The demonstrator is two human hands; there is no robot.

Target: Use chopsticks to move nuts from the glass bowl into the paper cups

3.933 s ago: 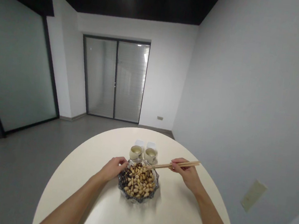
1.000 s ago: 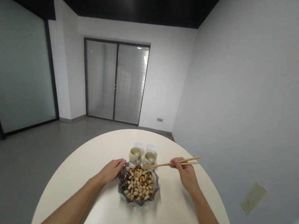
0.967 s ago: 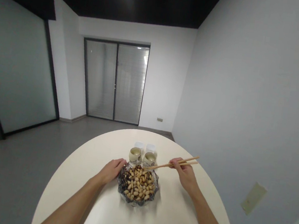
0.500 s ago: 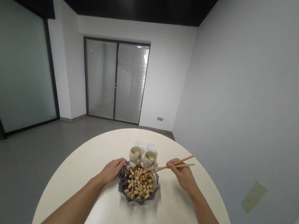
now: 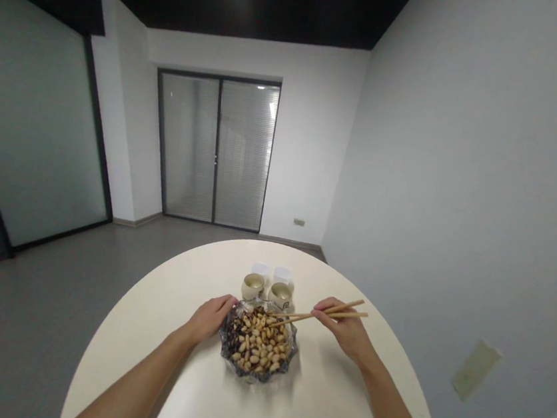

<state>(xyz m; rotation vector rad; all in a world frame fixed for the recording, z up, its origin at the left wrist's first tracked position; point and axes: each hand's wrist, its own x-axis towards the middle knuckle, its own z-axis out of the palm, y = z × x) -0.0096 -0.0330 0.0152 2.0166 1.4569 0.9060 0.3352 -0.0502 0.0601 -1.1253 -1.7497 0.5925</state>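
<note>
A scalloped clear glass bowl (image 5: 252,375) is on the table, filled with pale nuts that look like pistachios (image 5: 262,351) and small dark seeds (image 5: 234,333) on its left side. My left hand (image 5: 212,315) holds the bowl by its upper left rim; some of its fingertips are hidden. To the right of the bowl, my right hand (image 5: 338,323) is closed around a pair of wooden chopsticks (image 5: 301,316). Their tips reach over the rim into the nuts near the back. Whether a nut is pinched between the tips is too small to tell.
Two small cream cups (image 5: 253,287) with dark markings stand just behind the bowl. Two white dishes (image 5: 282,274) sit behind the cups. The round cream table (image 5: 215,410) has a white wall (image 5: 436,187) to its right.
The chopsticks' rear ends have dipped and drawn closer together, and their tips have shifted slightly left among the nuts. My left hand stays on the bowl.
</note>
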